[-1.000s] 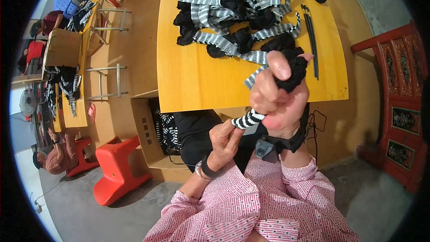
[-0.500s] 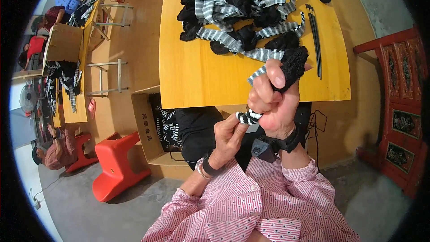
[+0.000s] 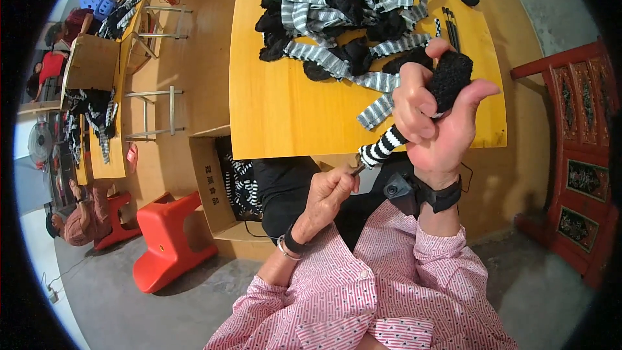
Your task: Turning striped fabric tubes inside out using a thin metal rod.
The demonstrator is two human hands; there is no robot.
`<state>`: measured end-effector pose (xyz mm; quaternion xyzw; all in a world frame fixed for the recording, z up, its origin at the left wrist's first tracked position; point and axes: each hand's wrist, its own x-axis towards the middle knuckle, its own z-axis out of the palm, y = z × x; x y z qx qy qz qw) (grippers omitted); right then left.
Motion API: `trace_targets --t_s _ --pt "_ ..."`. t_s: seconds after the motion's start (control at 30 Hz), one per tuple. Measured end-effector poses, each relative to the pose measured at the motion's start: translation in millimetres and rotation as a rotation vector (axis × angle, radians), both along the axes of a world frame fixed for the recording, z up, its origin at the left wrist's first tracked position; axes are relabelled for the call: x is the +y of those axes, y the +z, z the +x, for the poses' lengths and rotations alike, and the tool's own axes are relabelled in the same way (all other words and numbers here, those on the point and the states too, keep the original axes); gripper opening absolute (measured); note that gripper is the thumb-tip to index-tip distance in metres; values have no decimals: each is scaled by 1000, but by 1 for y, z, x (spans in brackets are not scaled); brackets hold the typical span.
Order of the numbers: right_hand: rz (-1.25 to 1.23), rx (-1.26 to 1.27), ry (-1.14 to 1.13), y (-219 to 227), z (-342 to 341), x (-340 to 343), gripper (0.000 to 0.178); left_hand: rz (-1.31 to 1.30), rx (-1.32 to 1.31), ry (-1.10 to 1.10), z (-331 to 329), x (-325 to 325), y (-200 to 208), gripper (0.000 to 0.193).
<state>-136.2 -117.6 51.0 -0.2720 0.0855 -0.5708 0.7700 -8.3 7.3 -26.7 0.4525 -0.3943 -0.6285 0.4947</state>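
Shirt (image 3: 350, 298): patterned in pink-and-white stripes, sprinkled with small dark motifs; pale round button (image 3: 363, 275) set at front. Left sleeve (image 3: 249, 308) and right sleeve (image 3: 447, 266): cut from same cloth, ended on forearms. Left wrist: encircled by black band (image 3: 295, 244), with slim silvery bracelet (image 3: 283, 250) worn alongside. Right wrist: wrapped in broad black strap (image 3: 446, 196); small boxy dark camera (image 3: 403, 196) mounted on it, fitted with round lens. Trousers (image 3: 275, 188): black. Left hand (image 3: 327, 196), right hand (image 3: 440, 107): seen bare.
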Motion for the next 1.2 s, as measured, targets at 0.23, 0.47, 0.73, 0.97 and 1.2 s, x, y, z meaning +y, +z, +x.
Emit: trace_targets --t_s 0.23,0.47,0.73,0.97,1.2 --pt "140 -171 208 -2 2 5 50 -220 -357 38 7 0 -1 30" --pt "197 -111 246 -12 13 12 53 -275 -423 82 4 -6 -2 23" --pt "225 -84 235 -24 19 18 54 -240 -383 102 2 -7 -1 23" --pt "222 77 192 -26 32 30 57 52 113 131 -4 -7 2 30" --pt "-195 705 88 -37 21 38 40 35 -11 -182 16 -20 15 34"
